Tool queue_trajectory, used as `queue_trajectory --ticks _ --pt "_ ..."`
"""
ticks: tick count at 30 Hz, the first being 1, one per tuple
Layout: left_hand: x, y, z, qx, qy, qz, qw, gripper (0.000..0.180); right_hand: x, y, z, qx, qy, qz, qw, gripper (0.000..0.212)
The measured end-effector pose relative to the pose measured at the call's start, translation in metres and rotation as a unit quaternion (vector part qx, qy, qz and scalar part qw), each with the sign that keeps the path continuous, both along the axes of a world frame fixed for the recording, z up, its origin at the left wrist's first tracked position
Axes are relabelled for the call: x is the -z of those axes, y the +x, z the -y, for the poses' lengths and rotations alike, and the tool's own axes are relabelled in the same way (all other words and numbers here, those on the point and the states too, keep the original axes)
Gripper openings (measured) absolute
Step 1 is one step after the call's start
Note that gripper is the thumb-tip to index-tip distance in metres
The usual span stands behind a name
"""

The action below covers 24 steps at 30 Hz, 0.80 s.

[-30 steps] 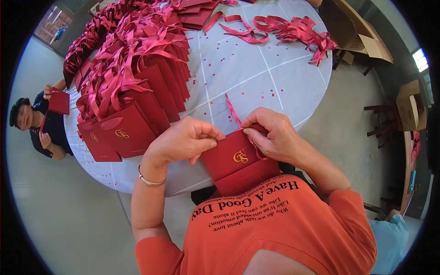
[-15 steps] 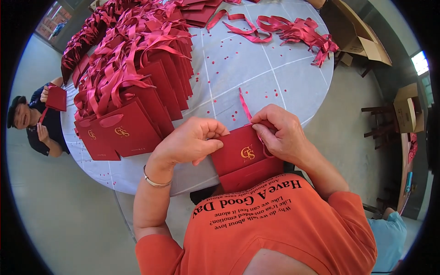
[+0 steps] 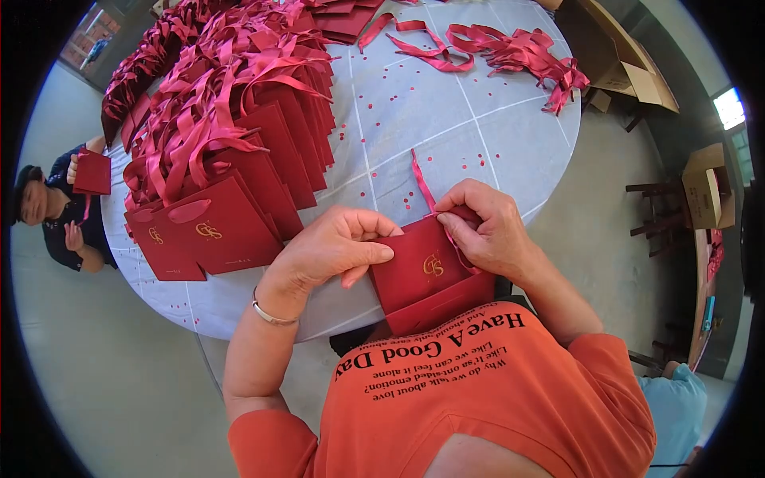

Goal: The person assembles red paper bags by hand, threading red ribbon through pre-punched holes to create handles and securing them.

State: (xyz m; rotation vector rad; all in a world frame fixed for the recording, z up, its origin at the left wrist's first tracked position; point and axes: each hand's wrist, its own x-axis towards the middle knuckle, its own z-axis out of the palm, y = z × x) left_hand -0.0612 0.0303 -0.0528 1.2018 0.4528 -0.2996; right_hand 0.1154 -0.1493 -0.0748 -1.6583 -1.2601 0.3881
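Observation:
A dark red paper gift bag [image 3: 405, 271] with a gold emblem is tilted at the near table edge, against my orange shirt. My left hand [image 3: 331, 248], a silver bangle on its wrist, grips the bag's upper left corner, thumb on the front face and fingers partly hidden behind. With thumb and forefinger, my right hand [image 3: 488, 227] pinches a pink-red ribbon [image 3: 421, 179] at the bag's upper right edge. One end of that ribbon sticks out past the fingers onto the table; another length hangs down across the bag's front.
Rows of red bags with ribbon handles [image 3: 215, 215] stand at left. Loose ribbons [image 3: 518, 56] and small red paper dots lie on the white-covered round table [image 3: 526, 151]. A co-worker [image 3: 68, 211] at far left holds a red bag. Cardboard boxes [image 3: 705, 187] stand on stools at right.
My left hand has shifted slightly right, its thumb now pressing on the bag's front. My right hand stays almost in place. The co-worker's bag and hands have moved a little.

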Motion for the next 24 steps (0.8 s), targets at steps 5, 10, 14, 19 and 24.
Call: queue_trajectory --ticks 5,10,14,19,24 --pt "-0.005 0.001 -0.003 0.004 -0.011 -0.006 1.0 0.024 0.001 0.001 0.0 0.007 -0.023 -0.022 0.999 0.01" --pt "-0.001 0.0 -0.005 0.032 0.001 0.004 0.999 0.026 0.003 0.001 -0.001 0.01 -0.016 -0.027 0.999 0.01" --pt "0.0 0.0 -0.004 0.027 -0.011 0.013 0.999 0.022 0.004 0.001 -0.001 0.005 -0.018 -0.03 0.999 0.011" --pt "-0.007 0.001 0.0 0.015 0.007 -0.001 1.0 0.013 0.001 0.002 -0.001 0.002 -0.023 -0.023 0.999 0.011" --pt "-0.009 0.0 0.002 0.007 0.049 -0.029 0.998 0.008 -0.026 -0.014 0.0 -0.026 0.119 0.113 0.986 0.016"
